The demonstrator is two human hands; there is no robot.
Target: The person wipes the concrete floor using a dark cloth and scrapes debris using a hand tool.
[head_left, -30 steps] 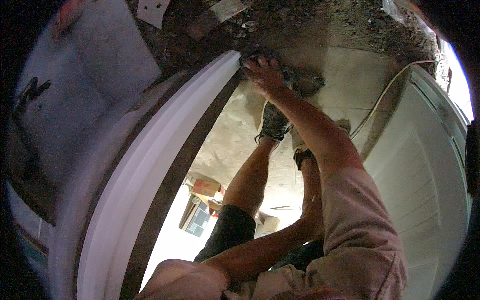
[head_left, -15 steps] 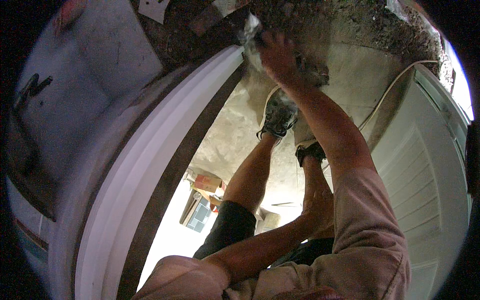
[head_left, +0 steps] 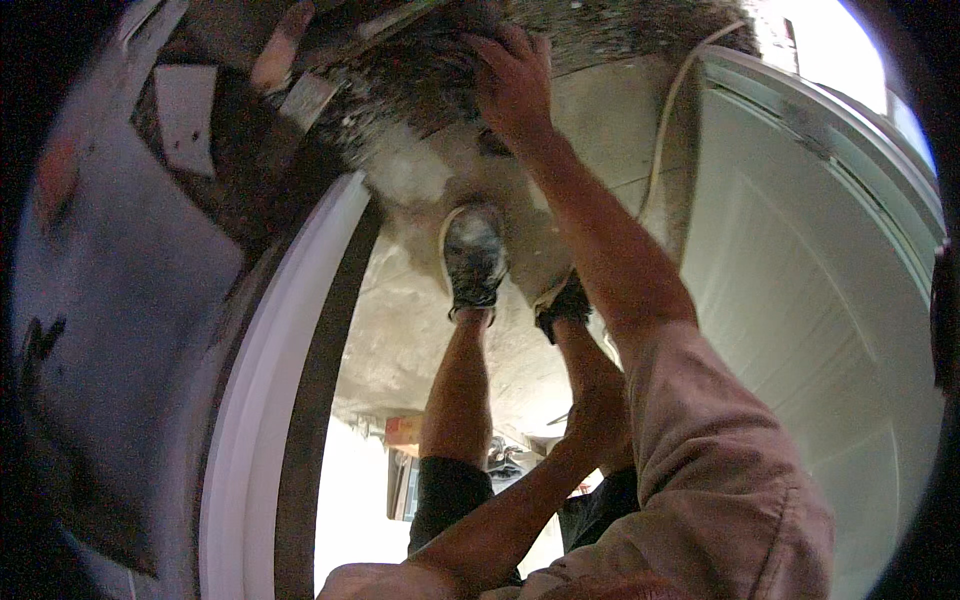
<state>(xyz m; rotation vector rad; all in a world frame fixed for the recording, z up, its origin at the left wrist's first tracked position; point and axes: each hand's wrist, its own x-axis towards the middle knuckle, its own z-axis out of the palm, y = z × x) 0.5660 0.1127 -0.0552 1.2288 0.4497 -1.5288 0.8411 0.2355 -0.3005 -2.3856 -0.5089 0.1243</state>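
Note:
My right hand [head_left: 512, 90] reaches far forward over dark, loose rubble [head_left: 420, 80] at the edge of the concrete floor [head_left: 400, 300]. Its fingers are spread and slightly blurred, and I make out nothing held in them. A small dark lump [head_left: 492, 143] lies on the concrete beside the right wrist. My left forearm crosses low in front of me, and my left hand [head_left: 600, 405] rests against my right leg below the knee. The left fingers blend into the leg and cannot be told apart.
A white door frame [head_left: 270, 370] rises on the left, beside a grey panel [head_left: 130, 300]. On the right stands a pale panelled door [head_left: 800, 270], with a light cable [head_left: 662, 130] along it. Broken flat pieces [head_left: 187, 115] lie at far left. My dusty shoe [head_left: 473, 250] stands on the concrete.
The view has shifted, bringing more rubble and broken pieces into sight at far left. My right hand has moved forward over the rubble; the shiny whitish thing beside it is no longer visible.

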